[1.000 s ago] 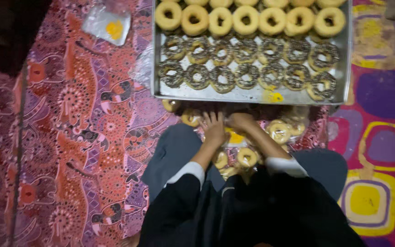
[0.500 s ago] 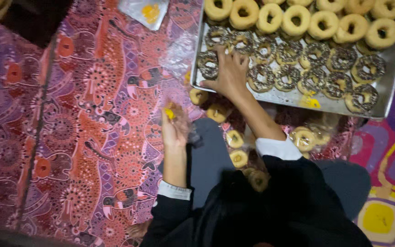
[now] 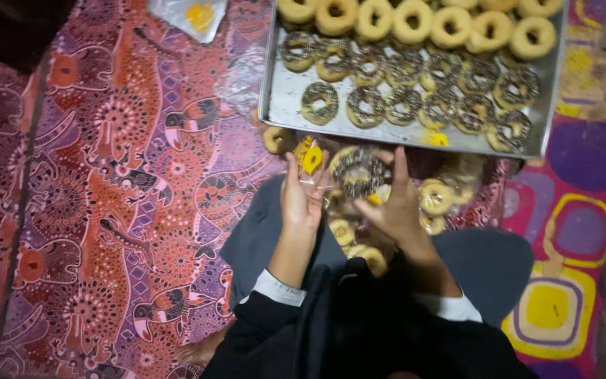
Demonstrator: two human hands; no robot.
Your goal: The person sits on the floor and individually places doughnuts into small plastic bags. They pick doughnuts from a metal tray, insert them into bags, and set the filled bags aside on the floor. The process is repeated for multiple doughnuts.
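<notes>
My right hand (image 3: 395, 207) holds a chocolate-sprinkled doughnut (image 3: 356, 170) just below the near edge of a metal tray (image 3: 285, 98). My left hand (image 3: 301, 196) holds a clear plastic bag with a yellow label (image 3: 308, 158) right beside the doughnut, touching it. The tray carries rows of sprinkled doughnuts (image 3: 407, 105) in front and plain glazed doughnuts (image 3: 450, 27) at the back. Several bagged doughnuts (image 3: 435, 200) lie in my lap under both hands.
A patterned red and purple cloth (image 3: 120, 182) covers the floor on the left. More clear bags with a yellow label (image 3: 189, 15) lie at the top left of the tray. A loose doughnut (image 3: 276, 140) sits by the tray's near left corner.
My right hand has taken a sprinkled doughnut off the tray and brought it down to my lap. My left hand moved right with the bag to meet it.
</notes>
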